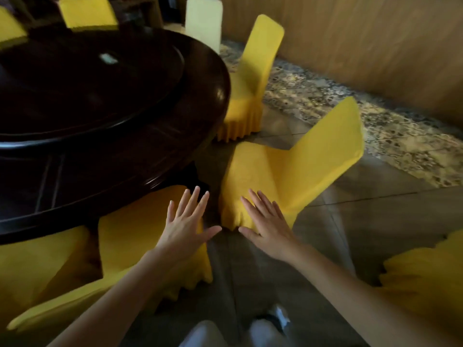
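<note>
Both hands are out flat, fingers straight and spread. The right hand [269,225] lies over the near corner of a chair in a bright yellow fabric cover [288,171], standing beside the dark round wooden table [125,121]; through the blur it seems to touch the cloth. The left hand [186,227] is above a second yellow-covered chair [135,236] at the table's edge.
</note>
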A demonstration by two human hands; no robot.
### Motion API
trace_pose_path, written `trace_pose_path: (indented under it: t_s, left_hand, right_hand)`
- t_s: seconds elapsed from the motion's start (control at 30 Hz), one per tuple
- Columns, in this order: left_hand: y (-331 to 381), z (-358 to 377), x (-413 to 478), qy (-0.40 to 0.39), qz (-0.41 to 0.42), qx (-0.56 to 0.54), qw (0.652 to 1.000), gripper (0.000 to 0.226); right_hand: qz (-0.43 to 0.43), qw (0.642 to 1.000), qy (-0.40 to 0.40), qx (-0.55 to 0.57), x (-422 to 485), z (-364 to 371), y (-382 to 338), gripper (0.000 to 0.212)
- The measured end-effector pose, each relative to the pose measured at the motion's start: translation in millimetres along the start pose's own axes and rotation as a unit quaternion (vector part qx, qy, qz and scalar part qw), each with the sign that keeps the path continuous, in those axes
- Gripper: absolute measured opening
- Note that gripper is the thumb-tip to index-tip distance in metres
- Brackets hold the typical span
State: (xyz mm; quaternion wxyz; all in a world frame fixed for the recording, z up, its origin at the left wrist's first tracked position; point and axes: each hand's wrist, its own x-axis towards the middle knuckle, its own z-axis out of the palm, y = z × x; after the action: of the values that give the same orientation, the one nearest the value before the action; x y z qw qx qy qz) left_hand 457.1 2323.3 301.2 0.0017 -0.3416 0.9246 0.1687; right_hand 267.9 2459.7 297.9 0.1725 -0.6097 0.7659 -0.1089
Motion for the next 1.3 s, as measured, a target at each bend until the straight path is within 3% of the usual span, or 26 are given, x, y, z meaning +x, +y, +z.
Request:
trace_pose_path:
  t_s: [0.3,0.5,0.77,0.87,1.0,1.17,1.3]
  left_hand:
    - [171,22,112,-0.018,0.076,0.016,0.997,0.088]
    - [248,43,163,-0.032,0.126,0.007,0.992,0.088]
    - [310,48,222,-0.04,0.176,-0.004,0.983,0.086]
    - [328,53,252,-0.023,0.192,-0.004,0.981,0.095]
    - [346,63,300,-0.018,0.186,-0.009,0.982,0.098]
    - [364,67,363,-0.047,0.155,-0.029,0.986,0.086]
    - [368,68,421,-0.051,0.152,-0.024,0.987,0.095]
  right_hand:
    - [0.115,0.991,0.065,-0.01,-52,-71,154,0.079]
    - [0.186,0.978,0.096,-0.007,-90,-107,231,0.07]
    - [0.232,0.963,0.136,0.031,-104,-133,290,0.068]
    - [0.234,0.962,0.136,0.03,-97,-138,314,0.068]
    - [0.232,0.964,0.128,0.024,-74,-151,359,0.068]
    - [0.225,0.969,0.101,0.008,-28,-183,412,0.07]
    - [0.214,0.973,0.087,0.0,20,-217,453,0.074]
